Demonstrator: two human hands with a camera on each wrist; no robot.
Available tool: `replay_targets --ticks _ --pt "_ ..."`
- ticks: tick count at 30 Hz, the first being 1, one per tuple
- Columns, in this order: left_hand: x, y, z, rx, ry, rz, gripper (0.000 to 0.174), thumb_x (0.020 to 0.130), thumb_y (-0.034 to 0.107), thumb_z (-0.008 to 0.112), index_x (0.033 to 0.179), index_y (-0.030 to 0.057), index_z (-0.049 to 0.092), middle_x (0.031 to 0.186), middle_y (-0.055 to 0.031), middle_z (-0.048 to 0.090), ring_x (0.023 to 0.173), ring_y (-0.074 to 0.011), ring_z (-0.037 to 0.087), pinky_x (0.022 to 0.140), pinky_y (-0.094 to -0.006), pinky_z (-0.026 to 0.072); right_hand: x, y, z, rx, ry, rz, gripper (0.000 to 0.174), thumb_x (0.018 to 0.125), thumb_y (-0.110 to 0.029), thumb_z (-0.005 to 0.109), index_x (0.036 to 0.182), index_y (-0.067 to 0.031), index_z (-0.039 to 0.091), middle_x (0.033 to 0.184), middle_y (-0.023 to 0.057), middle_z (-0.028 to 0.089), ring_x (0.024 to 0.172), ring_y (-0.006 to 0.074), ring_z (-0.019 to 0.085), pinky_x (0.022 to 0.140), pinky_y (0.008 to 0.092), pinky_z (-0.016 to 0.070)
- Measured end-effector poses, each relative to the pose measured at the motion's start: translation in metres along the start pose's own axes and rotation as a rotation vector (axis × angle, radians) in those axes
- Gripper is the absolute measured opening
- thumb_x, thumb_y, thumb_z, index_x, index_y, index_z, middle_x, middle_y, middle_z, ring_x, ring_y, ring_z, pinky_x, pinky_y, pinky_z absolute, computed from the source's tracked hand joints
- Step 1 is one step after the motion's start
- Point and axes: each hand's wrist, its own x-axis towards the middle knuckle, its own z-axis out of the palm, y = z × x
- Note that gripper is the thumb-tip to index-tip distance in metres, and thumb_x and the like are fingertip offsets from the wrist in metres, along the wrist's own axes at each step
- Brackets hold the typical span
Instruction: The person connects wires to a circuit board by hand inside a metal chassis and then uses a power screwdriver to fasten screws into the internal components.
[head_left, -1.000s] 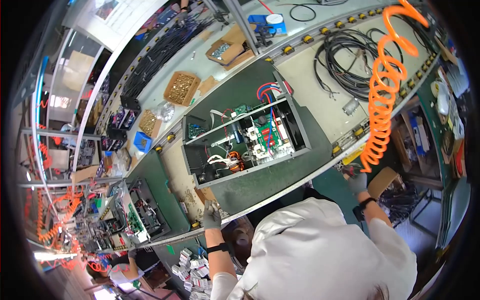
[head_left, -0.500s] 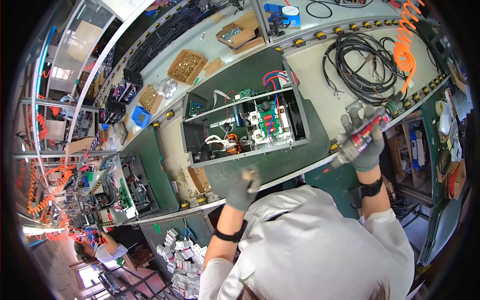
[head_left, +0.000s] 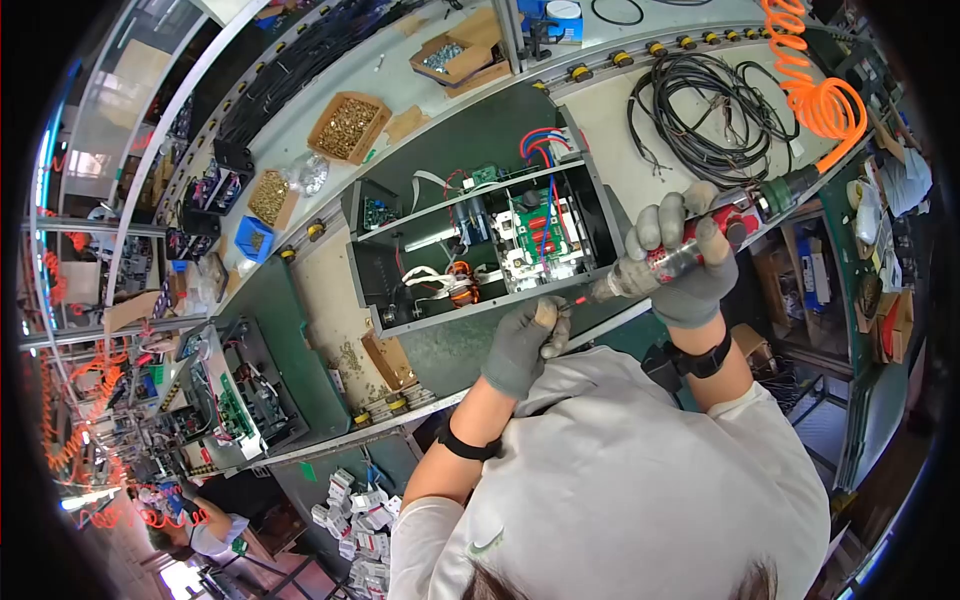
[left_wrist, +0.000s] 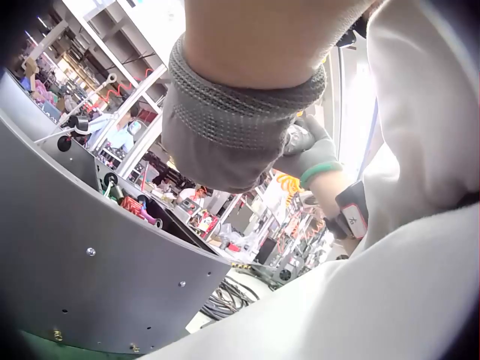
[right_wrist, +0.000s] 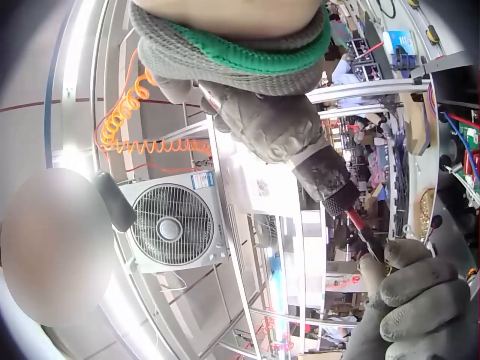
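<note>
In the head view, the gloved right hand (head_left: 697, 293) grips a red-and-grey air screwdriver (head_left: 668, 263), its bit aimed left. The gloved left hand (head_left: 517, 345) meets the bit's tip, fingers curled. In the right wrist view, its thumb and forefinger pinch a small screw-like piece, mostly hidden, at the end of the bit (right_wrist: 364, 229). Both hands are at the front edge of a dark metal case (head_left: 430, 321), open on top. Inside it are a green circuit board (head_left: 530, 250), a copper coil (head_left: 464, 290) and red and blue wires. In the left wrist view the left glove (left_wrist: 217, 142) hides its own fingers.
An orange coiled hose (head_left: 830, 110) runs to the screwdriver. Black cables (head_left: 690, 120) lie coiled right of the case. Cardboard boxes of small screws (head_left: 347, 128) and a blue bin (head_left: 254, 238) stand beyond. Another opened case (head_left: 270, 385) sits at left, where another person (head_left: 215, 535) works.
The right hand has come up from the lower right with the screwdriver and moved left. The left hand has moved right from the bench edge to the bit's tip.
</note>
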Motion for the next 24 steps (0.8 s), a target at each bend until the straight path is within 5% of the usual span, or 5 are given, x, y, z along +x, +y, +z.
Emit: replay_targets --ticks 6,12,16,18,24 --pt "0.001 0.009 -0.005 -0.051 0.030 -0.171 0.041 0.093 0.039 0.055 0.096 -0.0017 0.056 0.070 -0.0012 0.049 0.054 -0.0067 0.038 0.047 -0.0189 0.0292 -0.004 0.008 0.009 -0.038 0.029 -0.010 0.023 0.081 -0.019 0.060 0.097 -0.0120 0.045 0.071 0.0062 0.045 0.070 0.0241 0.050 0.064 0.0377 0.0446" --pt "0.005 0.009 0.006 0.188 0.066 0.044 0.044 0.093 0.042 0.054 0.097 -0.0017 0.060 0.067 -0.0017 0.050 0.053 -0.0065 0.037 0.047 -0.0194 0.0277 -0.008 0.004 0.016 -0.082 0.058 -0.069 0.026 0.079 -0.018 0.062 0.098 -0.0126 0.045 0.071 0.0067 0.047 0.071 0.0243 0.052 0.063 0.0369 0.0463" --pt "0.012 0.024 0.019 -0.039 0.028 -0.151 0.038 0.093 0.037 0.056 0.098 -0.0004 0.061 0.065 -0.0019 0.052 0.051 -0.0064 0.037 0.046 -0.0199 0.0287 -0.011 -0.002 0.008 -0.142 -0.006 -0.178 0.020 0.088 -0.018 0.052 0.105 -0.0101 0.044 0.073 0.0068 0.045 0.070 0.0214 0.046 0.063 0.0365 0.0434" --pt "0.021 0.036 0.016 -0.172 -0.008 -0.283 0.035 0.093 0.034 0.057 0.097 -0.0001 0.062 0.064 -0.0014 0.051 0.050 -0.0066 0.037 0.046 -0.0201 0.0295 -0.014 -0.008 0.005 -0.112 0.145 -0.175 0.026 0.080 -0.018 0.062 0.099 -0.0094 0.047 0.072 0.0075 0.048 0.070 0.0245 0.052 0.063 0.0369 0.0468" --pt "0.114 0.096 0.021 1.165 0.204 0.331 0.031 0.084 0.029 0.063 0.098 0.0013 0.066 0.068 -0.0049 0.061 0.061 -0.0100 0.051 0.060 -0.0255 0.0437 -0.018 -0.028 -0.011 -0.156 0.337 -0.286 0.021 0.082 -0.020 0.059 0.094 -0.0082 0.047 0.068 0.0071 0.045 0.066 0.0235 0.050 0.062 0.0360 0.0453"
